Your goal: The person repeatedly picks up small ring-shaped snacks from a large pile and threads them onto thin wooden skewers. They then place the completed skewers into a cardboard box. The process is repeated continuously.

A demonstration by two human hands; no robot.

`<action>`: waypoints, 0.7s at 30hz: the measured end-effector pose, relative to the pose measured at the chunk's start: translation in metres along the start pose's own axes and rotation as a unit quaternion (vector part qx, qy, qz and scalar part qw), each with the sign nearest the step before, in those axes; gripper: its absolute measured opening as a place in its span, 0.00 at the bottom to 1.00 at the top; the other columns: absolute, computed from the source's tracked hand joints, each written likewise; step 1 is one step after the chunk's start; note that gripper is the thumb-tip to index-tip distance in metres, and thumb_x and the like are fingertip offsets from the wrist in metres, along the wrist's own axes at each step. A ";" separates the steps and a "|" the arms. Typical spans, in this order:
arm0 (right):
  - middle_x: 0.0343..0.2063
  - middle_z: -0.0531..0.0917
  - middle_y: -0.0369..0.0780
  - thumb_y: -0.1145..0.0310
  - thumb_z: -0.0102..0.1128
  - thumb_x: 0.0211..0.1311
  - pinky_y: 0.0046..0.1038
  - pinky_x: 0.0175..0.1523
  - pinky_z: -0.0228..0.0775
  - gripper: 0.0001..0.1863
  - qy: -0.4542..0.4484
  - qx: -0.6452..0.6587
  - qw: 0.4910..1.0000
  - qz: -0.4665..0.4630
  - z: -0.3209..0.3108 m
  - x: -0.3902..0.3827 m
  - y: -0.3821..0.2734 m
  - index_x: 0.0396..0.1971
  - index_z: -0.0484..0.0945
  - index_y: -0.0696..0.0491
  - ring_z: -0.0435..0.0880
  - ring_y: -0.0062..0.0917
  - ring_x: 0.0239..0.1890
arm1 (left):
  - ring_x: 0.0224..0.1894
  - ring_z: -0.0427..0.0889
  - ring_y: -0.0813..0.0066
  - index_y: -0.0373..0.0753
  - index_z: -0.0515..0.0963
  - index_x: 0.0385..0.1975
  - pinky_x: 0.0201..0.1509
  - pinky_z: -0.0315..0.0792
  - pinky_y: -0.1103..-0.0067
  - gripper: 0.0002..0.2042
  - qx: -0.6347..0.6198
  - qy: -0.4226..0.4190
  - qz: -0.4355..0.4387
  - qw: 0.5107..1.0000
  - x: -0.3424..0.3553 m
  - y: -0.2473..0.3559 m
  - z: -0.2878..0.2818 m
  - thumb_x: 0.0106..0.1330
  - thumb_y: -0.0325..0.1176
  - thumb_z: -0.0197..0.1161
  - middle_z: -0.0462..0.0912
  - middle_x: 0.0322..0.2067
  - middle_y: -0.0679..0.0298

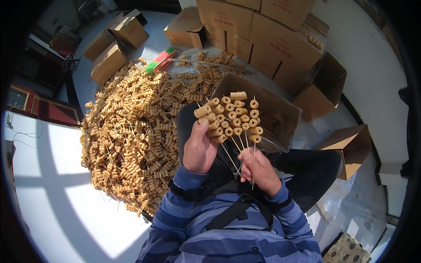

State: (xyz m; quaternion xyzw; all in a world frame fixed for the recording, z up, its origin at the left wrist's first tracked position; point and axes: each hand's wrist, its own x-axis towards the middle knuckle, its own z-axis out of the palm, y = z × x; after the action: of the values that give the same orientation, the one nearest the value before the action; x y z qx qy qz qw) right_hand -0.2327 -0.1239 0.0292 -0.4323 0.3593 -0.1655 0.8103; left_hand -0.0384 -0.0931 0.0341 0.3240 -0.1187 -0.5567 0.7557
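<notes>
Several skewers point(237, 119) threaded with short, hollow tan rolls fan out above my lap. The fingers of my right hand point(262, 170) pinch the thin bare wooden sticks below the rolls. At the left of the fan, my left hand point(200, 149) closes on the rolls of a skewer, its thumb pressed on them and its other fingers mostly hidden behind. Just beyond the skewers stands an open carton point(287, 111) with loose rolls inside it, partly hidden by the fan.
A large pile of similar skewers point(131, 136) covers the floor at my left. A broom point(162, 60) with red and green bristles lies at its far edge. Stacked cardboard boxes point(228, 19) rise at the back; open boxes point(346, 147) stand at the right.
</notes>
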 end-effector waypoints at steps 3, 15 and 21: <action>0.17 0.66 0.32 0.57 0.41 0.80 0.21 0.29 0.72 0.17 -0.035 -0.013 0.999 -0.003 0.002 -0.001 0.001 0.44 0.68 0.57 0.65 0.14 0.17 | 0.62 0.74 0.64 0.34 0.64 0.65 0.68 0.66 0.66 0.20 -0.001 -0.012 -0.006 1.000 0.000 0.001 0.000 0.78 0.37 0.44 0.74 0.60 0.56; 0.17 0.68 0.31 0.56 0.39 0.80 0.20 0.28 0.72 0.18 -0.044 -0.047 0.998 0.012 0.011 -0.004 0.004 0.46 0.69 0.57 0.67 0.13 0.16 | 0.63 0.74 0.58 0.37 0.65 0.66 0.66 0.70 0.60 0.24 -0.054 0.000 -0.057 0.997 -0.007 0.007 -0.006 0.78 0.46 0.42 0.73 0.63 0.54; 0.17 0.70 0.34 0.56 0.37 0.80 0.24 0.32 0.76 0.21 -0.112 0.005 0.992 0.051 0.007 -0.005 -0.002 0.46 0.68 0.61 0.70 0.16 0.17 | 0.62 0.76 0.56 0.37 0.65 0.66 0.65 0.71 0.60 0.26 -0.080 -0.012 -0.070 0.994 -0.004 0.001 -0.017 0.75 0.48 0.47 0.75 0.61 0.53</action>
State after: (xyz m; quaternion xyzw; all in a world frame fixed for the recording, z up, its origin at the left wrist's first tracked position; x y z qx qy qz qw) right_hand -0.2311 -0.1181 0.0350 -0.4251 0.2873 -0.0761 0.8550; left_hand -0.0299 -0.0830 0.0231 0.2627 -0.0600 -0.6199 0.7369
